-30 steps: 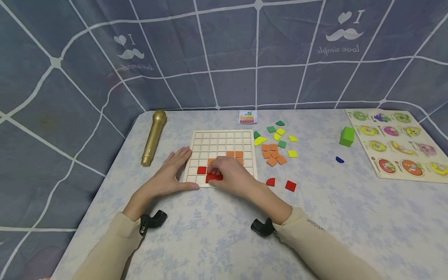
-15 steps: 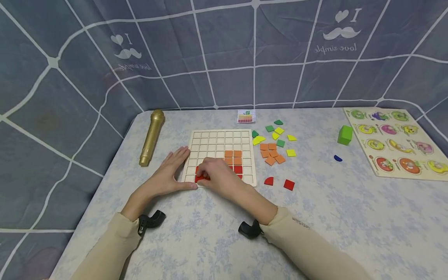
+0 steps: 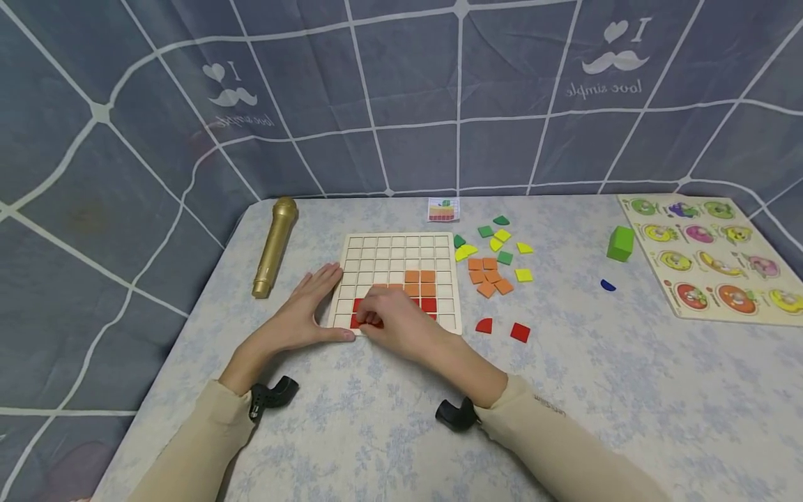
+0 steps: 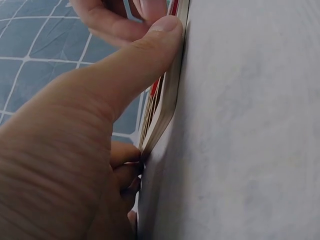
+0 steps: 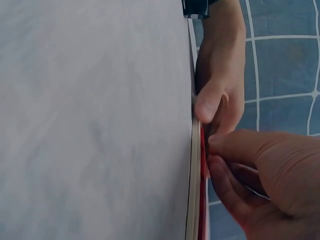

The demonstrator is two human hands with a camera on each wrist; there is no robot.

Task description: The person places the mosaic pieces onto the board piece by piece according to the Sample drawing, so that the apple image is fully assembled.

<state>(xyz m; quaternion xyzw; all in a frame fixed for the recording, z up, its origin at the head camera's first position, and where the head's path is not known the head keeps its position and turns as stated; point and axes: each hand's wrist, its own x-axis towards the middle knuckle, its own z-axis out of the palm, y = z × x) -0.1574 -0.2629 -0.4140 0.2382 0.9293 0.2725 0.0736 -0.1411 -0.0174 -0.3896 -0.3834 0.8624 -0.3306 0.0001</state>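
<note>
On the table lies the grid board, its near left corner framed by the widespread left hand, while the curled right hand, whether pinching anything I cannot tell, could, by brushing them, skew the near-row red tiles.

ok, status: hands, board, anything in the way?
Left hand spread at grid board, left edge. Right hand curled at red tiles, grip unclear. Board partly filled, red and orange. Right hand hides some cells; loose tiles outside, right side.
</note>
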